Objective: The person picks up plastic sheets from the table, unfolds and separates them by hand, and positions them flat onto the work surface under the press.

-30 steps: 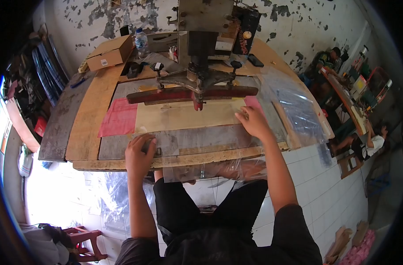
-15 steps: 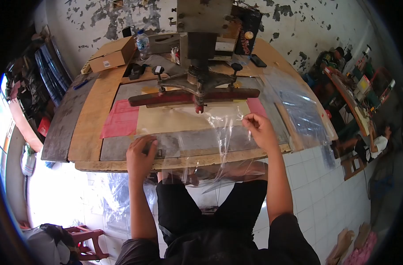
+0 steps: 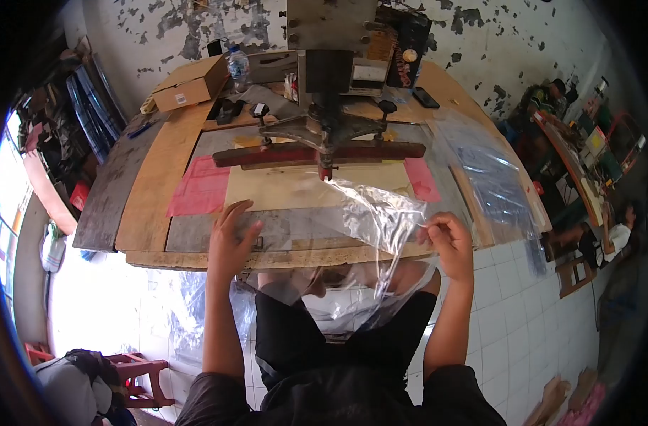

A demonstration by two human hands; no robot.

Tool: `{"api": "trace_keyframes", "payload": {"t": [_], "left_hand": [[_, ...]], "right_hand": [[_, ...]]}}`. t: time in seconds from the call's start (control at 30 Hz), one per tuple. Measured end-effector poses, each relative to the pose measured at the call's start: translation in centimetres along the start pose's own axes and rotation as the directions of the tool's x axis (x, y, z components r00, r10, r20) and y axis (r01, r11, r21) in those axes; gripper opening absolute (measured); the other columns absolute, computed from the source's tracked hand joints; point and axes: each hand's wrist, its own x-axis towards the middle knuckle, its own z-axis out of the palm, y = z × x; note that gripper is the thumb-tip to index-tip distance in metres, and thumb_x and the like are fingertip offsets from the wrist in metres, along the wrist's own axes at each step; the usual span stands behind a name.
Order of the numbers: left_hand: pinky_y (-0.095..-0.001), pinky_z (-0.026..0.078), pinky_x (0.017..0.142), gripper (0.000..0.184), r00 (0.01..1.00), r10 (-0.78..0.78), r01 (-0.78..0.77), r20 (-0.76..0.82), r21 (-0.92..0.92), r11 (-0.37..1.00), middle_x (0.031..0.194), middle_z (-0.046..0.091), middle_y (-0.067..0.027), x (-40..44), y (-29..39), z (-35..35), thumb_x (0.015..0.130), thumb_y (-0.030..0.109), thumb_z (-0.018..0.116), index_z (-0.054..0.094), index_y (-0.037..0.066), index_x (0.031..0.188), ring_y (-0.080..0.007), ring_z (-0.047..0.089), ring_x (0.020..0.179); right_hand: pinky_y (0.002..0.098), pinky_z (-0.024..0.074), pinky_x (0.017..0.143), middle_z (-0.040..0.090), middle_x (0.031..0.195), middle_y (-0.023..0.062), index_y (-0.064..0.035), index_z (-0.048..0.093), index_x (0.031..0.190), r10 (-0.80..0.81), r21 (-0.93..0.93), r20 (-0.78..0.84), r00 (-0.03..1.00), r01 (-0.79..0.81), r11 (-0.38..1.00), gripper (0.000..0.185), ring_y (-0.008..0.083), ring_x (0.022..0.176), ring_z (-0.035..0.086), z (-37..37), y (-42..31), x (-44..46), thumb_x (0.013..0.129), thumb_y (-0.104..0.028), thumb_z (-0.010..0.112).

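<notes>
A clear plastic sheet (image 3: 380,234) stretches from below the press to the table's front edge and droops over my lap, wrinkled and shiny. My right hand (image 3: 448,245) pinches its right side, off the table's front right. My left hand (image 3: 233,240) lies at the front left edge with fingers apart, close to the sheet's left side; whether it touches the plastic I cannot tell. Above the sheet stands the press head with a long red-edged bar (image 3: 274,155). Under the bar lies a cream-coloured sheet (image 3: 267,188), with pink pieces (image 3: 203,186) at its ends.
Flat clear plastic sheets (image 3: 491,174) lie on the table's right side. A cardboard box (image 3: 189,85), a water bottle (image 3: 238,67) and a phone (image 3: 425,97) stand or lie at the back. More plastic (image 3: 199,312) is on the floor at left. Other people sit at far right.
My right hand has moved right and toward me, drawing the plastic sheet with it. My left hand's fingers have spread and shifted slightly. The view has moved a little.
</notes>
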Motion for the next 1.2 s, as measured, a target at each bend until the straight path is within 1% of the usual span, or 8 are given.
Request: {"api": "trace_keyframes", "payload": {"t": [0.13,0.2,0.3,0.4,0.47,0.53,0.7,1.2], "left_hand": [[-0.0473,0.043,0.116,0.057,0.993,-0.019,0.031,0.12,-0.1,0.995,0.146,0.063,-0.0211,1.3,1.0,1.2,0.1,0.037,0.073,0.061,0.003,0.144,-0.0406,0.057,0.137],[-0.0475,0.042,0.118,0.061,0.989,-0.008,0.025,0.146,-0.114,0.993,0.149,0.061,-0.022,1.3,1.5,1.9,0.101,0.04,0.072,0.059,0.002,0.147,-0.0415,0.055,0.14],[-0.047,0.043,0.117,0.063,0.969,0.069,-0.034,0.239,-0.149,0.988,0.147,0.062,-0.0241,1.3,2.5,2.3,0.101,0.044,0.071,0.06,0.001,0.146,-0.043,0.057,0.137],[-0.0429,0.05,0.109,0.052,0.879,0.125,0.048,0.46,-0.346,0.937,0.13,0.073,-0.0227,0.7,3.3,2.2,0.104,0.039,0.071,0.066,-0.003,0.134,-0.0353,0.068,0.124],[-0.0346,0.057,0.09,0.035,0.862,-0.012,0.375,0.507,-0.621,0.688,0.106,0.079,-0.0135,0.3,2.7,2.0,0.106,0.028,0.07,0.07,-0.004,0.117,-0.0219,0.075,0.1],[-0.0305,0.056,0.082,0.028,0.893,-0.084,0.384,0.443,-0.649,0.657,0.101,0.079,-0.0094,1.0,1.9,0.8,0.106,0.024,0.071,0.07,-0.003,0.113,-0.0165,0.074,0.092],[-0.0221,0.048,0.063,0.021,0.945,-0.284,0.318,0.161,-0.651,0.689,0.092,0.075,-0.004,1.7,-0.1,-0.4,0.104,0.016,0.074,0.07,-0.003,0.111,-0.0076,0.069,0.078],[-0.0202,0.041,0.06,0.024,0.933,-0.351,0.323,0.075,-0.602,0.73,0.083,0.071,-0.002,0.9,-1.5,1.6,0.107,0.016,0.069,0.066,0.002,0.127,-0.0034,0.06,0.071]], "right_hand": [[0.0279,0.0482,0.069,0.064,0.088,0.0029,-0.0019,0.067,0.106,-0.212,0.162,0.011,0.977,0.207,0.965,0.031,0.0122,0.077,0.06,-2.4,1.4,-0.8,0.104,-0.031,0.075],[0.0306,0.0489,0.067,0.058,0.082,0.0027,-0.0025,0.067,0.105,-0.286,0.045,-0.028,0.958,0.287,0.957,0.033,0.0138,0.07,0.057,-3.7,2.4,-0.7,0.102,-0.034,0.077],[0.0317,0.0478,0.062,0.061,0.083,0.0044,-0.0036,0.067,0.106,-0.418,0.312,-0.032,0.908,0.406,0.859,0.029,0.0147,0.067,0.057,-2.6,0.7,0.0,0.102,-0.031,0.076],[0.0295,0.0472,0.06,0.063,0.083,0.0048,-0.0013,0.067,0.108,-0.18,0.232,-0.196,0.964,0.223,0.947,0.027,0.0139,0.065,0.058,-1.4,0.4,0.1,0.103,-0.027,0.075],[0.0256,0.0464,0.059,0.065,0.082,0.0041,0.0011,0.069,0.111,-0.179,0.209,-0.222,0.959,0.226,0.952,0.022,0.0107,0.065,0.058,-0.4,0.6,1.0,0.104,-0.02,0.073],[0.0234,0.0451,0.057,0.067,0.082,0.0026,0.0011,0.072,0.116,-0.023,0.005,-0.243,0.97,0.025,1.0,0.02,0.007,0.065,0.058,0.7,0.5,1.6,0.105,-0.016,0.071],[0.0207,0.0432,0.056,0.069,0.083,-0.0002,0.0,0.074,0.118,0.006,-0.052,-0.171,0.985,-0.015,0.999,0.019,0.0037,0.068,0.058,3.9,4.4,3.2,0.106,-0.014,0.07],[0.0209,0.0414,0.057,0.063,0.076,-0.0029,-0.0009,0.072,0.105,0.164,-0.046,-0.163,0.973,-0.174,0.984,0.024,0.0034,0.063,0.055,4.5,6.0,3.1,0.109,-0.024,0.067]]}}
